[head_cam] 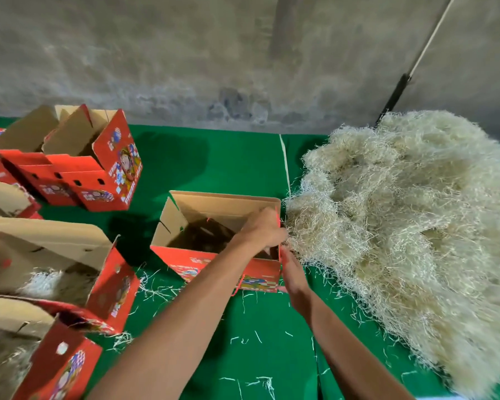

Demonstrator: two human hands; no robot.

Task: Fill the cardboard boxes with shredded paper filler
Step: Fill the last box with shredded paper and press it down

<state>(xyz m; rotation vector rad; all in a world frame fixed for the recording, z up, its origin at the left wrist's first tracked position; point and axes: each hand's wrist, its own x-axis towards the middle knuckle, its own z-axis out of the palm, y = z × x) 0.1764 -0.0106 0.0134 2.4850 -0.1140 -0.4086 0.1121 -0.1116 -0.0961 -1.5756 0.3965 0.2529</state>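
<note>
Now both hands, left (261, 229) and right (292, 269), grip pale stringy filler (401, 215) beside the open red box (214, 255).

Green cloth (231, 157), grey wall (185, 53), leaning pole (399, 90).

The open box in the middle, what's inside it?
Inside the middle box only dark, shadowed bottom shows; no pale filler is visible there. The left hand reaches over its right edge, hiding that corner. The filler pile sits beside it.
</note>
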